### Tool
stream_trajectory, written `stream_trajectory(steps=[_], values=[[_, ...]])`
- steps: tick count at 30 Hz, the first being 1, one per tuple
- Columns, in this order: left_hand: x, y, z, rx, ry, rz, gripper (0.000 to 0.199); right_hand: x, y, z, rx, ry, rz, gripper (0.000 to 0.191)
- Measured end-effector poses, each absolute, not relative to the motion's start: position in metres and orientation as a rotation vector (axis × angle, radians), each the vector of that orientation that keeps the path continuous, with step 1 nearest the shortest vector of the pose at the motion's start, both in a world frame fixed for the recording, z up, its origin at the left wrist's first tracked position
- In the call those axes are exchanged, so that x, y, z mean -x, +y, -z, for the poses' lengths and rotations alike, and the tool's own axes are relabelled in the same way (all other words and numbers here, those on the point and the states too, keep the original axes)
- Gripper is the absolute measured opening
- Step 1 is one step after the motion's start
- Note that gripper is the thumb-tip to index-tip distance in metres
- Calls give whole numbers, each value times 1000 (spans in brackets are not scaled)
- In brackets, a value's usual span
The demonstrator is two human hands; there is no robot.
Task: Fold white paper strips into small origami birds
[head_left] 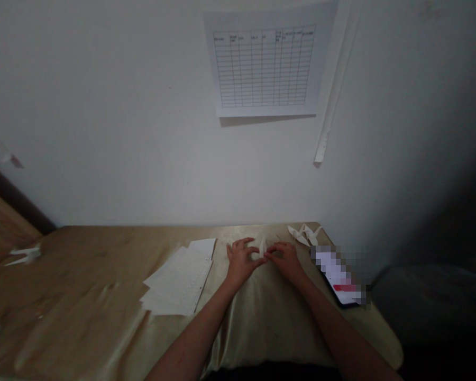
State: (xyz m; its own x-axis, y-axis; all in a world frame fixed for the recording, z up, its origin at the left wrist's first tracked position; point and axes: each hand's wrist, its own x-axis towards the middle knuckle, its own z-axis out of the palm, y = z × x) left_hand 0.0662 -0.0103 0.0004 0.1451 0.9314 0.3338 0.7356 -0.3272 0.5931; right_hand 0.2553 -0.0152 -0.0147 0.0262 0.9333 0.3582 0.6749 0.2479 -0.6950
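A small piece of folded white paper (262, 246) stands upright between my two hands, above the cloth-covered table. My left hand (241, 258) pinches its lower left side with thumb and index finger, the other fingers spread out. From the other side, my right hand (284, 257) grips the paper's lower right edge with its fingertips. The exact shape of the folds is too small to make out. Left of my left hand lies a fanned stack of white paper sheets (180, 280). Folded paper figures, like cranes (304, 234), rest beyond my right hand near the table's back corner.
A phone (337, 278) with a lit, blurred-out screen lies by the table's right edge. More folded paper pieces (27, 255) sit at the far left. The table's gold cloth (103, 317) is wrinkled. A printed chart (265, 63) hangs on the wall behind.
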Motion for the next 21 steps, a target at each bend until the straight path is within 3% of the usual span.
stream_trajectory(steps=[21], values=[[-68, -11, -1, -2065, 1734, -896, 10, -252, -17, 13, 1561, -1616, -419, 9]])
